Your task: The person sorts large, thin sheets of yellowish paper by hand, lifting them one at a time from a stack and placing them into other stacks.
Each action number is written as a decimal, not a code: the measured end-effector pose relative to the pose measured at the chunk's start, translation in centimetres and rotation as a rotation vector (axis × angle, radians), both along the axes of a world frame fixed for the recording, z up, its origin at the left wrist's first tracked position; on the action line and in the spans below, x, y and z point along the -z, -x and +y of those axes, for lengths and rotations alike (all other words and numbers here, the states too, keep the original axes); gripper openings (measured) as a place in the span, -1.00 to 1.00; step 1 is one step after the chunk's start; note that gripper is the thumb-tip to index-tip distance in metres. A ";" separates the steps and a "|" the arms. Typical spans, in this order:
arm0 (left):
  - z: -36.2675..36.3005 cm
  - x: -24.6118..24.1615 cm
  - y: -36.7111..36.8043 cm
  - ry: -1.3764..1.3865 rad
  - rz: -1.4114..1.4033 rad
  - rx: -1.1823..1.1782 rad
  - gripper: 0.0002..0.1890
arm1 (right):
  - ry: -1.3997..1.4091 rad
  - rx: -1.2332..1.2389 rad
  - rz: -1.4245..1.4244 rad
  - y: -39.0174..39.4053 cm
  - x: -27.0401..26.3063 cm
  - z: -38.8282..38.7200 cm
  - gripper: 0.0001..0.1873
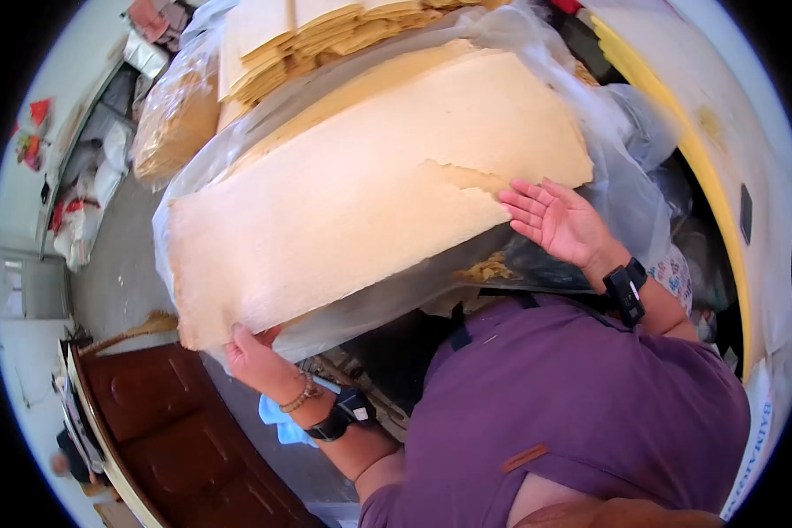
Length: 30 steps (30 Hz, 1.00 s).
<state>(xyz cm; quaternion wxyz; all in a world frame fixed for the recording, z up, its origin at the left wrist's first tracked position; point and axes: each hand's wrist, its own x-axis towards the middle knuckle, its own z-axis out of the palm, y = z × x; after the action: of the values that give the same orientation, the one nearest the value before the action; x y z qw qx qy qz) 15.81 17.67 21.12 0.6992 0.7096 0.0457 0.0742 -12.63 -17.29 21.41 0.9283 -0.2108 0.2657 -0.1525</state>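
Note:
A large, thin cream-coloured sheet point(369, 178) of unclear material lies before me over clear plastic wrap. Its near left corner is pinched in my left hand point(257, 360), the thumb on top. A ragged tear opens from the sheet's near edge towards its right part, with another yellowish sheet point(478, 178) visible through it. Beside this tear my right hand point(558, 221) is palm up, its fingers spread a little at the torn edge; it grips nothing. Both wrists wear black strapped devices.
Stacks of folded yellowish sheets point(323, 39) stand beyond the plastic, with a wrapped bundle point(181, 119) at their left. Small yellowish scraps point(488, 267) lie near my waist. A brown panelled wooden piece of furniture point(165, 422) is at lower left; a yellow-edged board point(693, 145) curves along the right.

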 end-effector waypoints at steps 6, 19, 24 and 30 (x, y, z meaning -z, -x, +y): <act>-2.7 -0.8 0.3 -0.437 -0.085 -0.158 -0.64 | 0.107 0.393 0.317 5.8 3.2 -2.4 -0.67; -19.4 -1.6 13.0 -1.002 -0.986 0.905 -0.24 | 0.697 0.236 0.732 7.8 0.1 -7.5 -0.44; -20.6 0.3 12.9 -1.022 -1.062 0.899 -0.37 | 0.509 0.135 0.572 8.3 -0.4 -7.4 -0.55; -20.8 1.6 12.3 -0.951 -1.110 0.807 -0.41 | 0.732 0.070 0.628 5.7 -1.1 -7.6 -0.56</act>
<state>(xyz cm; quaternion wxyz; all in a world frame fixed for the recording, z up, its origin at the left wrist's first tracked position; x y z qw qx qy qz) 3.48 -3.17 19.53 0.2188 0.7513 -0.5994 0.1683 -18.37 -24.90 22.52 0.6623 -0.5505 0.4689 -0.1960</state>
